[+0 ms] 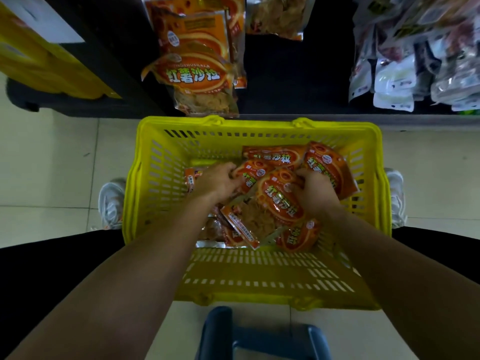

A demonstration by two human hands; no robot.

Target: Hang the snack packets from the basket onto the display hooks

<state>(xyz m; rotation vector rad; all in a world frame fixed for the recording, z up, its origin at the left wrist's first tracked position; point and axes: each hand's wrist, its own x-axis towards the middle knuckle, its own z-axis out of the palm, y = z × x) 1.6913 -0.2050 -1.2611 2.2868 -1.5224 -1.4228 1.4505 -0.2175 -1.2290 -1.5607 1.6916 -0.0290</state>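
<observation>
A yellow plastic basket (259,131) stands on the floor between my feet, holding several orange snack packets. Both my hands reach down into it. My left hand (217,181) curls its fingers on the edge of one orange packet (250,175). My right hand (315,192) grips the top of a larger orange packet (275,206) lying across the pile. More orange packets (272,155) lie at the far side of the basket. Packets of the same kind (197,66) hang on the dark display just above the basket; the hooks themselves are hidden.
Silver and white packets (415,61) hang at the upper right. A yellow box (46,63) sits at the upper left. A blue stool (262,336) stands just below the basket. My shoes (111,201) flank the basket on the tiled floor.
</observation>
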